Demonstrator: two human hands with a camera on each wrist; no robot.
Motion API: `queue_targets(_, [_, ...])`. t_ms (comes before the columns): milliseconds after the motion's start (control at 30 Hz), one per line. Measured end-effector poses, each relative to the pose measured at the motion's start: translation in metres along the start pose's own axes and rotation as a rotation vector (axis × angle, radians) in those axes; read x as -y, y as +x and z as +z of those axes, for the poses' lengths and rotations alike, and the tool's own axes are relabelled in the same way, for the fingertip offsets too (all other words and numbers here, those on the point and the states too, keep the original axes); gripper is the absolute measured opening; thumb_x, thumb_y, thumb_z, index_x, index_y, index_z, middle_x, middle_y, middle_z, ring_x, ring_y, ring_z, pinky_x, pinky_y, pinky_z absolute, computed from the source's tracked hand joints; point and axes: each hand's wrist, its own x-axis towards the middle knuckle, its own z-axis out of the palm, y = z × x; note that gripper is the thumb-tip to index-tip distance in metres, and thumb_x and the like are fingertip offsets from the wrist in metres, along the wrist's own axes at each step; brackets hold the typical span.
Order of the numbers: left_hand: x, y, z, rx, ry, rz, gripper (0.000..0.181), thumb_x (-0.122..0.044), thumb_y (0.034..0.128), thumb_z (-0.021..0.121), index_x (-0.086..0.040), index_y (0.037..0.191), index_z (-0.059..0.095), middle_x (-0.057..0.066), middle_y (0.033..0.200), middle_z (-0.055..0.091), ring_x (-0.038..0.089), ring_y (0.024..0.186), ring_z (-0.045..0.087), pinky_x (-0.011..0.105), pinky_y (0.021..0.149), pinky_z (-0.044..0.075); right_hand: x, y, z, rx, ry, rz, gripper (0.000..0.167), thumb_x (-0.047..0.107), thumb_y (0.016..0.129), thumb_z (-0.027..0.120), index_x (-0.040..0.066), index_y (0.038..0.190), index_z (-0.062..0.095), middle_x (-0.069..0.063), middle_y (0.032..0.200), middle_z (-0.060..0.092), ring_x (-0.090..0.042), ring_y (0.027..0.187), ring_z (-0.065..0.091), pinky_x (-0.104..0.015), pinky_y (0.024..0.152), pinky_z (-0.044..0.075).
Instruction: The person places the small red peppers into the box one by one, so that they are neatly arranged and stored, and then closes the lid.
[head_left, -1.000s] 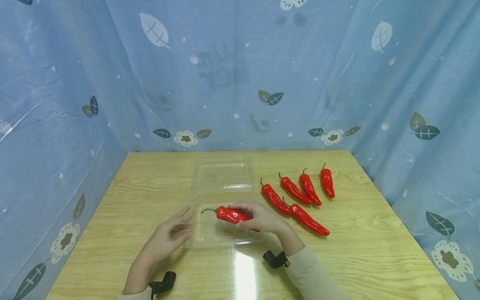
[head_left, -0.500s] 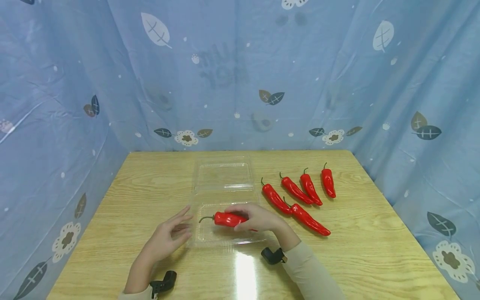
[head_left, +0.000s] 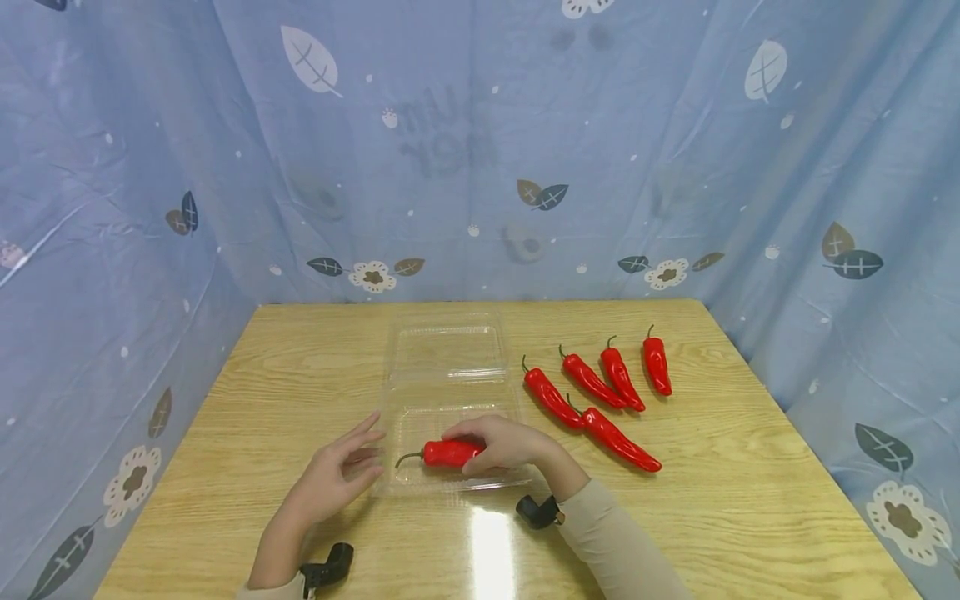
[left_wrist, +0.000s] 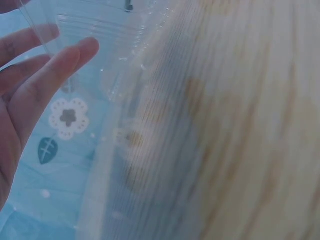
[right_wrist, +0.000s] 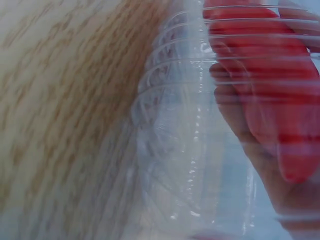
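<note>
My right hand point(head_left: 504, 442) grips a red chili pepper point(head_left: 448, 453) inside the near half of a clear plastic clamshell container point(head_left: 411, 421). The pepper lies sideways, its green stem pointing left, and the palm hides its tip from above. Through the ribbed clear wall in the right wrist view, the pepper point(right_wrist: 270, 65) shows against the fingers. At the container's left edge is my left hand point(head_left: 328, 473), its fingers loosely bent and holding nothing. In the left wrist view its fingertips are close to the clear wall point(left_wrist: 100, 30); whether they touch it I cannot tell.
The container's lid point(head_left: 448, 350) lies opened flat toward the back. Several red peppers point(head_left: 618, 440) lie on the wooden table point(head_left: 750, 500) right of the container. A patterned blue curtain point(head_left: 465, 167) encloses the back and sides.
My right hand has lowered the pepper toward the container's near side, and the pepper has turned closer to level. My left hand and the other peppers have stayed put.
</note>
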Motion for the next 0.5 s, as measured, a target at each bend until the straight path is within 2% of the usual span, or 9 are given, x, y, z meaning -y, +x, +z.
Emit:
queue_targets(267, [-0.0010, -0.0009, 0.0003, -0.003, 0.002, 0.017, 0.051, -0.010, 0.0902, 0.064, 0.002, 0.136, 0.046, 0.019, 0.151, 0.032, 0.035, 0.109, 0.061, 0.038, 0.088, 0.056, -0.0003, 0.0053, 0.0045, 0.049, 0.008, 0.006, 0.051, 0.014, 0.080, 0.073, 0.015, 0.130, 0.059, 0.002, 0.128, 0.060, -0.007, 0.112, 0.052, -0.024, 0.100, 0.043])
queue_targets(500, [-0.0031, 0.0007, 0.0001, -0.010, -0.015, 0.034, 0.050, -0.009, 0.0895, 0.065, 0.003, 0.135, 0.048, 0.020, 0.151, 0.033, 0.035, 0.109, 0.062, 0.038, 0.087, 0.057, 0.0005, 0.0070, 0.0049, 0.057, 0.015, 0.028, 0.053, 0.011, 0.079, 0.073, 0.017, 0.129, 0.059, 0.005, 0.126, 0.060, -0.004, 0.108, 0.052, -0.023, 0.100, 0.042])
